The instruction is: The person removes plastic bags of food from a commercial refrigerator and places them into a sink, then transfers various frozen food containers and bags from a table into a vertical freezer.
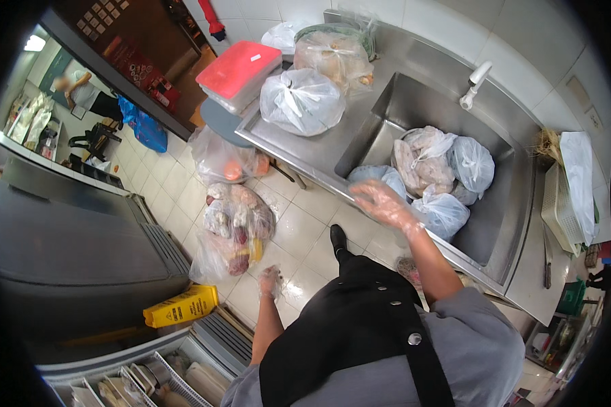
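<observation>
My right hand [382, 203], in a clear plastic glove, is over the front rim of a stainless steel sink [509, 203]. Its fingers are spread and hold nothing. Just beyond it in the basin are tied bags [440, 209] and a bowl with an open-topped bag of pale raw meat [425, 160]; the kind of meat is unclear. Down at my left side hangs my gloved left hand [270, 282], loosely curled, and whether its fingers are closed is unclear. Nearest to it, bags of wrapped food [239, 213] lie on the tiled floor.
On the drainboard stand a tied white bag [303, 104] and a red-lidded box [242, 71]. A knife [547, 259] lies right of the sink by a white basket [560, 208]. An open freezer drawer [168, 376] and a yellow wet-floor sign [181, 306] are at lower left. A person [89, 91] stands beyond the doorway.
</observation>
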### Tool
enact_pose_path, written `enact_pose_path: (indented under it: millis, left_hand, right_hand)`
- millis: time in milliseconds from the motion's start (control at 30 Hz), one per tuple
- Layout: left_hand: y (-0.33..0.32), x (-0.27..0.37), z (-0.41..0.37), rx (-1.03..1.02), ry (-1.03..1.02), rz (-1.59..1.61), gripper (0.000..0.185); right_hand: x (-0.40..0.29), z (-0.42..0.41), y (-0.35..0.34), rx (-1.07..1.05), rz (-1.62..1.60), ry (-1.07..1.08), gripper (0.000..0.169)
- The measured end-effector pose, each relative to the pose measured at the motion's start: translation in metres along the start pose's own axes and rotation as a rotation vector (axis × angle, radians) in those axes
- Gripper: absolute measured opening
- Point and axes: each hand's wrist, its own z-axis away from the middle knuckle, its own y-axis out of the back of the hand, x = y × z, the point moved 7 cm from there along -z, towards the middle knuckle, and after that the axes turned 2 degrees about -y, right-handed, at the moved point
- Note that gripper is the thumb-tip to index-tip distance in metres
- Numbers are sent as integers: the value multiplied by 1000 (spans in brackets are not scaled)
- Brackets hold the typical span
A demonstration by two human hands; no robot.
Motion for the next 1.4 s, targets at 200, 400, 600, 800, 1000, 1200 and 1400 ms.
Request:
enact_pose_path:
  millis: [200, 400, 600, 800, 1000, 1200, 1400]
  left_hand:
    - [47, -30, 27, -100, -105, -520, 25]
    - [91, -53, 89, 336, 221, 69, 29]
    - [94, -86, 120, 452, 201, -183, 36]
    - [53, -144, 141, 294, 234, -693, 42]
    - [67, -172, 134, 466, 504, -235, 50]
    - [137, -140, 92, 479, 166, -265, 40]
    - [194, -82, 94, 536, 233, 87, 37]
  right_hand:
    - [-48, -185, 36, 274, 47, 164, 48]
    - [-26, -289, -9, 221, 208, 141, 58]
    - [20, -283, 8, 145, 249, 141, 35]
    - [-84, -290, 23, 259, 340, 192, 37]
    - [-169, -275, -47, 188, 113, 466, 29]
    - [-213, -241, -190, -315, 8, 528, 22]
    - [-143, -215, -310, -633, 130, 374, 21]
